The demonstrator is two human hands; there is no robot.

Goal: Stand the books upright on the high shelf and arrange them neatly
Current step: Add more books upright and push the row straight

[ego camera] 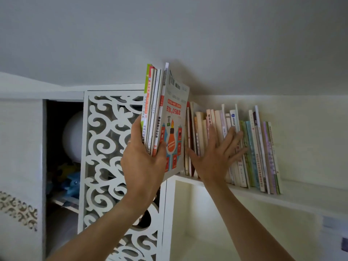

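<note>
1. A stack of books point(160, 113) is gripped upright by the left hand point(143, 162), at the high shelf's point(244, 191) left end
2. The standing row of books point(250, 147) is pressed by the open right hand point(216, 159), fingers spread

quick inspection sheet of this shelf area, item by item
surface: high white shelf along the wall, bare at its right end.
job's things: row of books standing on the shelf, leaning slightly; a stack of books held upright at the row's left end, its cover upside down.
clutter: nothing seen on the shelf.
grip: left hand grips the stack from below; right hand presses flat, fingers spread, against the row's spines.
cables: nothing seen.
surroundings: white fretwork cabinet panel; open compartment with a white ball and a blue toy; plain ceiling above.
</note>
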